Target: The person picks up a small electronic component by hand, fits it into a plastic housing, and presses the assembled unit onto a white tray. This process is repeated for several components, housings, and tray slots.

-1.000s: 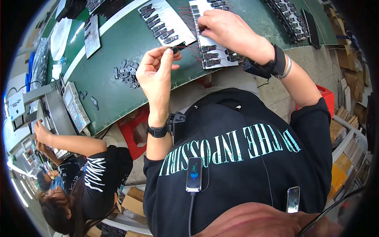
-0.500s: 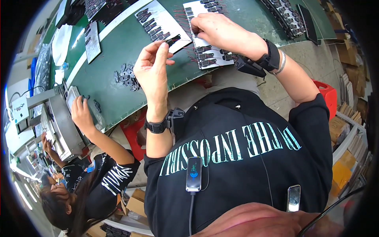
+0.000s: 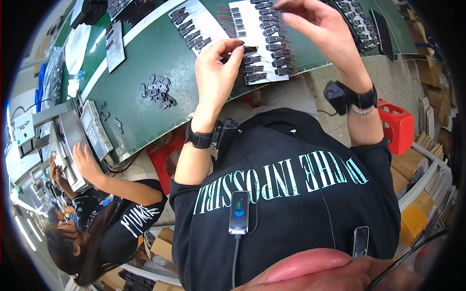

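My left hand [image 3: 216, 72] is over the left edge of a white board [image 3: 257, 38], thumb and forefinger closed on a small black module [image 3: 250, 50] with thin wires. Rows of similar black modules with red wires lie along both sides of this board. My right hand [image 3: 323, 34] is raised by the board's far right side, thumb and fingers apart, with the fingertips near the right row; I see nothing clearly held in it. Left of the board, a second white board [image 3: 206, 22] carries more such modules, partly covered by my left hand.
A loose pile of black parts [image 3: 158, 91] lies on the green table [image 3: 141, 126]. A grey plate [image 3: 115, 51] sits farther left, a black tray [image 3: 357, 24] of modules at far right. A co-worker's hand [image 3: 87, 162] is at a metal machine [image 3: 73, 140]. A red stool [image 3: 395, 126] stands right.
My left hand has moved right with the black module, onto the board's edge. My right hand has left the board's left row and moved right and up. The co-worker's hand has shifted down and left.
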Available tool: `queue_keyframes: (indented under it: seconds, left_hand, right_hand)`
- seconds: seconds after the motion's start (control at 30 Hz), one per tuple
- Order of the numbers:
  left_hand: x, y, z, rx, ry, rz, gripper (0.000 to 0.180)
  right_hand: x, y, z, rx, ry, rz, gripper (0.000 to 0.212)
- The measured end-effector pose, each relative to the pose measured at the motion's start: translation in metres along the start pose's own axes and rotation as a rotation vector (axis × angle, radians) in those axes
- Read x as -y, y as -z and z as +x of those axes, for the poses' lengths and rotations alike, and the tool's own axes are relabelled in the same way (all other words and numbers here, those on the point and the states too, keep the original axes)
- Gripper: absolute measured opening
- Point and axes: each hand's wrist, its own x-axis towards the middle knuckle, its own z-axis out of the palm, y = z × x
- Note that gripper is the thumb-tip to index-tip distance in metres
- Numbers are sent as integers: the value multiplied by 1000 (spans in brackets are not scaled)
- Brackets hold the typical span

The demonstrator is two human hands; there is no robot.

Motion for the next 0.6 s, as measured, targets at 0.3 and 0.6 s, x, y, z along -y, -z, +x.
queue_keyframes:
  seconds: [0.3,0.6]
  left_hand:
    - [5,22,-14,-111,-386,360,11]
    - [12,122,-46,-303,-180,969,16]
  right_hand:
    - [13,-19,-38,116,-82,160,19]
    - [9,-10,-64,56,-102,196,18]
